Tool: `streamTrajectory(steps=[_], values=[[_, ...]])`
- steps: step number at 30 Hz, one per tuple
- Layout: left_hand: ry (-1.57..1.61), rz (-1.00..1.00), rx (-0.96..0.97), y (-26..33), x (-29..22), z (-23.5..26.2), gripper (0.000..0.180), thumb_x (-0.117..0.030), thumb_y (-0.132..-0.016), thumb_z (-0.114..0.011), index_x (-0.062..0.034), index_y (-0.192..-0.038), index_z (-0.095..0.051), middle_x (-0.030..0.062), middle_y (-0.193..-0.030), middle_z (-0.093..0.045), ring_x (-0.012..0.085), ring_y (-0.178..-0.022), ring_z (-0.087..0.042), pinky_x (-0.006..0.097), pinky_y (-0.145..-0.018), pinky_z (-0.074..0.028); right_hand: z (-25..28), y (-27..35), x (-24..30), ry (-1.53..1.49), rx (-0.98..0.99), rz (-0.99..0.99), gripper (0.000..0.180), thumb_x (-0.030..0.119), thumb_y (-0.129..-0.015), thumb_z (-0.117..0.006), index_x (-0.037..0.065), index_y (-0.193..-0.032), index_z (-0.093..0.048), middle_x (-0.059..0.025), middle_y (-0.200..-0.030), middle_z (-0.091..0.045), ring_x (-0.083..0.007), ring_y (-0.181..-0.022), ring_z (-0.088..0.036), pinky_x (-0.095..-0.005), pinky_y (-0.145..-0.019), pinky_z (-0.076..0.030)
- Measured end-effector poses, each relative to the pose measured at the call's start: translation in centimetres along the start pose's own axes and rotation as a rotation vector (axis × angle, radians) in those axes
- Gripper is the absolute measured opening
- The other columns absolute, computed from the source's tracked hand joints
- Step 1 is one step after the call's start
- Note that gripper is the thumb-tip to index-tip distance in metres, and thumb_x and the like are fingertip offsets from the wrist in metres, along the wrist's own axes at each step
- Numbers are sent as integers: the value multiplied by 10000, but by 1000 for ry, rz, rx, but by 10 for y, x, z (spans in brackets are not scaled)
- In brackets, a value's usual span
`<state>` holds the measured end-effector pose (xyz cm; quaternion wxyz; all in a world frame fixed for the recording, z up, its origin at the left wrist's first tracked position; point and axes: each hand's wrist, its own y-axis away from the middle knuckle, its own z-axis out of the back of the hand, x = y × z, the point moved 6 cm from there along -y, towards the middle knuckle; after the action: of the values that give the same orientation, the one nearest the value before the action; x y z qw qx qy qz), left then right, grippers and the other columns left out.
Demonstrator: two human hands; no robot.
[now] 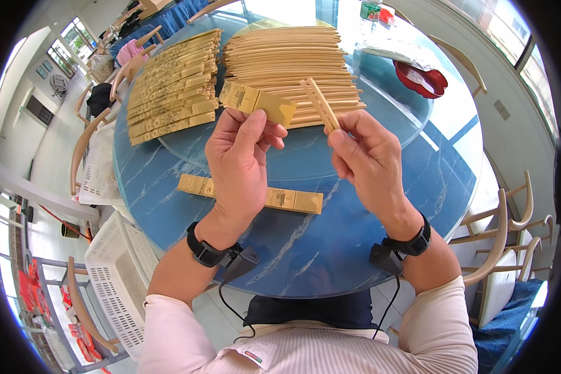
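Note:
My left hand [240,146] is closed, thumb on top, around a printed gold-brown paper chopstick sleeve [277,106], held flat and slanting down to the right. My right hand [371,159] pinches a pair of pale wooden chopsticks [319,103] near their lower end, their other ends pointing up and left. The sleeve and chopsticks are close but apart. Beneath my left wrist another paper sleeve [296,201] lies across the blue table, its middle hidden by my arm. Beyond my hands is a large pile of chopsticks [283,53], with overlapping sleeves [174,87] to its left.
The round blue marbled table [355,249] carries a glass turntable. Toward its far right are a red dish [421,81], a white plastic bag [396,53] and a green-labelled bottle [370,9]. White plastic baskets [115,277] stand at left; wooden chairs [495,243] surround the table.

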<state>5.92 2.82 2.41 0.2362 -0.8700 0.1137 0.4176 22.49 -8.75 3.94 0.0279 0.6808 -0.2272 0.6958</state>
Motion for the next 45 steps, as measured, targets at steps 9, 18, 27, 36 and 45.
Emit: streamTrajectory(steps=[9,18,27,36,45], values=[[29,-46,-60,16,-17,10,92,-95,-1100,-651,-7,-1077,-634,135,-1070,-774,187,-922,-767,355,-849,-631,-3,5,2,329,-28,280,144,-20,-931,-820,-20,-998,-694,-38,-862,-589,-103,-693,-542,-265,-593,-414],[87,-74,9,19,-23,2,73,-58,-1106,-623,12,-1126,-617,164,-1127,-787,222,-1011,-797,377,-902,-659,-3,6,6,393,-29,317,177,-1,-910,-855,-11,-981,-693,-42,-866,-594,-117,-714,-522,-265,-615,-425],[66,-117,11,21,-24,3,79,-53,-1097,-640,10,-1142,-623,133,-1116,-799,184,-984,-789,351,-881,-656,-6,5,7,327,57,286,118,19,-1009,-768,-44,-1064,-685,-61,-888,-653,-98,-684,-631,-232,-603,-497],[-67,-135,30,23,-22,1,101,-69,-1075,-692,19,-1105,-653,121,-1081,-794,160,-920,-767,319,-852,-632,-7,6,7,304,75,228,118,45,-1036,-745,-46,-1099,-706,-63,-878,-692,-90,-648,-647,-218,-574,-501],[-105,-106,9,22,-17,4,109,-77,-1070,-704,6,-1053,-637,102,-979,-775,152,-877,-761,291,-823,-606,-17,6,6,432,143,354,118,65,-1035,-749,-42,-1083,-746,-61,-847,-695,-89,-622,-639,-225,-561,-502]])
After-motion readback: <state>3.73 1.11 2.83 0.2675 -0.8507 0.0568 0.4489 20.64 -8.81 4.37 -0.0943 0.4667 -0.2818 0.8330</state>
